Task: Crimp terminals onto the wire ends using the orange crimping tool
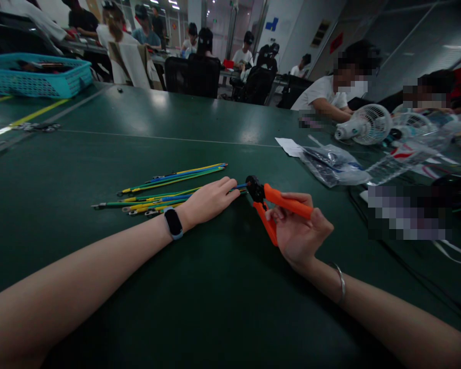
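Note:
Near the middle of the green table, my left hand lies over a bundle of yellow, green and blue wires. Its fingers are closed round a blue wire that sticks out to the right. My right hand is wrapped round the orange handles of a crimping tool. The tool's black head is at the end of that wire; whether the wire sits between its jaws is too small to tell. A second group of wires with metal end terminals lies just behind the bundle.
A blue basket stands at the back left. Plastic bags, a white fan and a black cable are on the right. People sit beyond the table and at its far right.

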The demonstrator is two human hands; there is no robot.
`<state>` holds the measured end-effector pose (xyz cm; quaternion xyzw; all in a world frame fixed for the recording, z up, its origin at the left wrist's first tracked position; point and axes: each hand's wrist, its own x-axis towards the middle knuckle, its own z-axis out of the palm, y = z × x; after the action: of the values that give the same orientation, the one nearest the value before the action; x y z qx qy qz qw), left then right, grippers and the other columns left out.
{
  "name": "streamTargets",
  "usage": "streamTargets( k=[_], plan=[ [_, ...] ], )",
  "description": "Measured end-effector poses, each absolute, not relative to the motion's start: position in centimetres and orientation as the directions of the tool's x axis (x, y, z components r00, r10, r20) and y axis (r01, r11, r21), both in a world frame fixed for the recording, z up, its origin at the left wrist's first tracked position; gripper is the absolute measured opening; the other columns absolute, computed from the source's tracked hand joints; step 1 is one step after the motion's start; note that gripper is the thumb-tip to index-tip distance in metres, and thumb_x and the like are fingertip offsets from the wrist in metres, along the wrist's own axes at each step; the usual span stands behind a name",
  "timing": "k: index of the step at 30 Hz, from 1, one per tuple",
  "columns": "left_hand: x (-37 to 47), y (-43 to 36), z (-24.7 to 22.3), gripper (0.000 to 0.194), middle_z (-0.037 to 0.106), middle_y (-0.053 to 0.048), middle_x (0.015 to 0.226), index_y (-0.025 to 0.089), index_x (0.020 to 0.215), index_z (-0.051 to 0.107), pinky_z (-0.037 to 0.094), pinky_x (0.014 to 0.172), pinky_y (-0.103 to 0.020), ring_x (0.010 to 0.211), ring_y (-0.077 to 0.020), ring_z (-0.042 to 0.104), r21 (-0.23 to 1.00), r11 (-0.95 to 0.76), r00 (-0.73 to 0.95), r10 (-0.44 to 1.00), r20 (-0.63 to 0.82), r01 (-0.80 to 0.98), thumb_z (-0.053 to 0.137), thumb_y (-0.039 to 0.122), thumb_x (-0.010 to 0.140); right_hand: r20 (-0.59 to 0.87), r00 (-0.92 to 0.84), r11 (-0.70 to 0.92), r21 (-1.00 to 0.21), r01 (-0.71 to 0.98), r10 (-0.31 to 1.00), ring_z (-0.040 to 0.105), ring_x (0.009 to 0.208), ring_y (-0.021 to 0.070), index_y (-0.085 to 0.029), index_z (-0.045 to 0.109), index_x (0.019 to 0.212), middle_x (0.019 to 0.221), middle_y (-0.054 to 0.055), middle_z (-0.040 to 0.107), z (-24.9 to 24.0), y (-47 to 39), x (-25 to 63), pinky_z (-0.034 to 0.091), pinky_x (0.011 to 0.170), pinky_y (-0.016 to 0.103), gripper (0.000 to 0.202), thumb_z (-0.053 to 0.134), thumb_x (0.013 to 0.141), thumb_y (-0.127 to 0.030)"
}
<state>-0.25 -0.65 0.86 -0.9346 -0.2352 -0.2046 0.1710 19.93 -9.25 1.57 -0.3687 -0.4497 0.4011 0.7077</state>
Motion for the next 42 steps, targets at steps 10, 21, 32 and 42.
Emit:
streamTargets(
  k=[10,21,32,42],
  plan=[
    [-0.2,-0.7,0.9,0.021,0.061,-0.014,0.11,0.009,0.108,0.063,0.057,0.087,-0.035,0.101,-0.0231,0.059,-0.219,-0.832,0.811,0.379,0.447,0.51,0.044,0.009,0.099,0.385,0.257,0.436,-0.881,-0.185,0.886,0.049,0.077,0.0183,-0.025,0.063,0.084,0.096,0.004,0.047,1.2,-10.1,20.3,0.044,0.07,0.037,0.03,0.049,0.08,-0.051],
    [-0.3,-0.6,0.7,0.021,0.061,-0.014,0.109,0.009,0.107,0.063,0.057,0.086,-0.035,0.1,-0.0227,0.059,-0.22,-0.835,0.805,0.364,0.468,0.505,0.043,0.009,0.099,0.365,0.268,0.422,-0.885,-0.196,0.891,0.044,0.068,0.0158,-0.026,0.064,0.084,0.082,0.002,0.044,1.2,-10.0,20.2,0.047,0.065,0.035,0.031,0.049,0.082,-0.053],
    [-0.1,-0.6,0.8,0.02,0.062,-0.015,0.11,0.009,0.107,0.064,0.057,0.088,-0.035,0.102,-0.0225,0.061,-0.207,-0.841,0.811,0.37,0.454,0.5,0.046,0.008,0.099,0.319,0.281,0.385,-0.895,-0.223,0.905,0.037,0.058,0.0111,-0.03,0.065,0.099,0.072,-0.004,0.036,1.4,-9.5,19.6,0.047,0.055,0.027,0.031,0.056,0.088,-0.057],
    [-0.2,-0.6,0.8,0.022,0.062,-0.014,0.112,0.011,0.107,0.063,0.057,0.089,-0.034,0.103,-0.0217,0.06,-0.206,-0.836,0.805,0.377,0.458,0.509,0.043,0.008,0.099,0.359,0.27,0.394,-0.915,-0.086,0.893,0.05,0.064,0.0115,-0.03,0.059,0.117,0.077,-0.004,0.049,0.6,-9.8,19.4,0.052,0.07,0.03,0.033,0.048,0.098,-0.055]
  ],
)
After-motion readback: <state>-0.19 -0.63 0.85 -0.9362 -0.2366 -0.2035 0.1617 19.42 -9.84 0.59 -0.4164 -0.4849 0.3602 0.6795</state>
